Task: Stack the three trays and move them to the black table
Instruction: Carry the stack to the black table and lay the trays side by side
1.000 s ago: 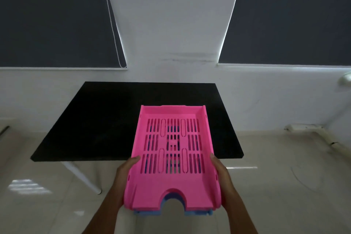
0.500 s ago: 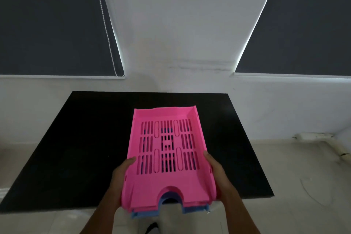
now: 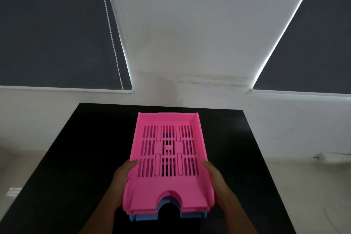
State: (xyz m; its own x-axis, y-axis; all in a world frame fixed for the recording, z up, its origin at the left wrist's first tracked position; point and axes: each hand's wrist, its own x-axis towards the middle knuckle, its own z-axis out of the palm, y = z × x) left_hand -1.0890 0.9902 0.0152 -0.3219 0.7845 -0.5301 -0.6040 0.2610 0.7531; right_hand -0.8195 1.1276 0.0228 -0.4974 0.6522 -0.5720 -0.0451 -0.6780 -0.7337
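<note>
Black table [image 3: 76, 157] under dark blinds [image 3: 53, 24], left hand [image 3: 121, 178] and right hand [image 3: 216, 178] clasping the tray stack [image 3: 167, 182] (pink over blue)

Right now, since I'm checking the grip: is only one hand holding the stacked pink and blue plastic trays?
No: the left hand and right hand grip opposite sides of the stacked pink and blue plastic trays.

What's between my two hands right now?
The head view shows the stacked trays between them: the pink tray on top, a blue tray peeking out beneath. The left hand and right hand grip its long sides above the black table.
</note>
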